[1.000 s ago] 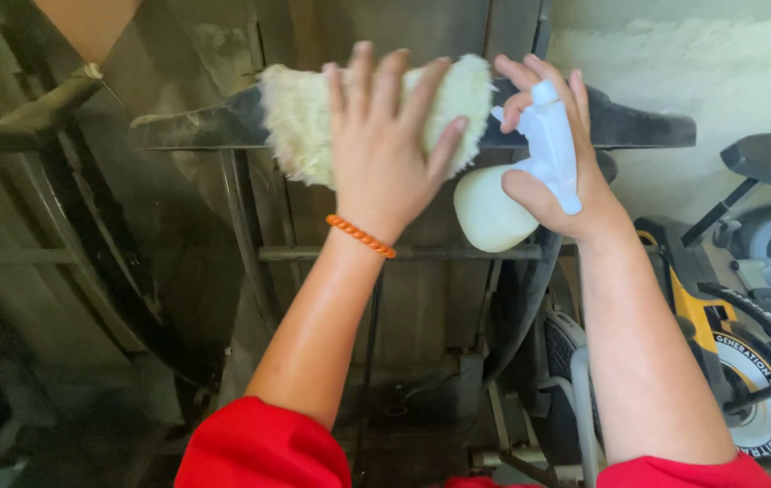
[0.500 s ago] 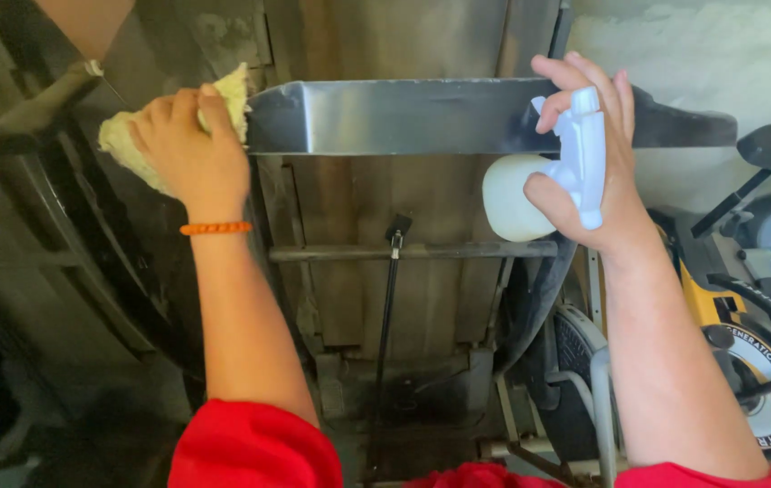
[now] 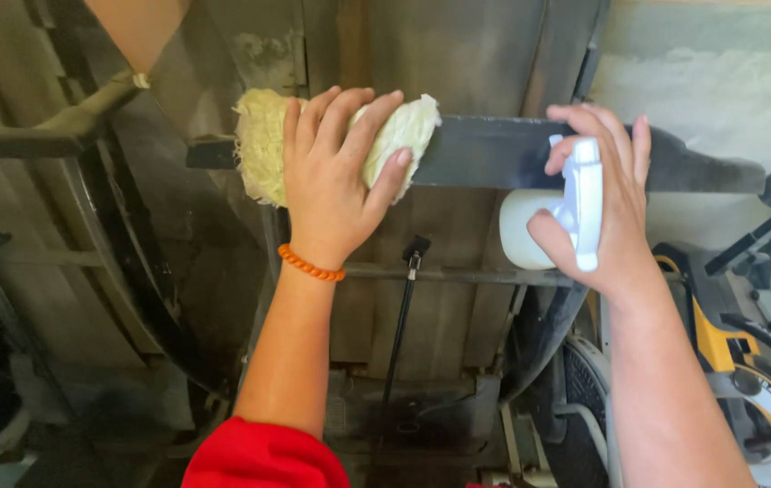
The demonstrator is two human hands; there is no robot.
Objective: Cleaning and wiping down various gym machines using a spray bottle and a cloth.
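Note:
My left hand (image 3: pixel 331 181) presses a fluffy pale-yellow cloth (image 3: pixel 263 145) flat against a long dark metal blade (image 3: pixel 494 149) that runs across the view. An orange bead bracelet sits on that wrist. My right hand (image 3: pixel 616 212) grips a white spray bottle (image 3: pixel 530 226) by its trigger head, just below the blade's right part. The bottle's body points left, toward the cloth.
Behind the blade stands a wooden panel wall (image 3: pixel 458 54) with a dark metal frame (image 3: pixel 42 140) at the left. A thin black rod (image 3: pixel 404 316) hangs below. A yellow and black power saw (image 3: pixel 747 361) sits at the lower right.
My left hand has slid the cloth back to the right along the blade, from its left end toward the middle. The right hand with the bottle has stayed almost in place.

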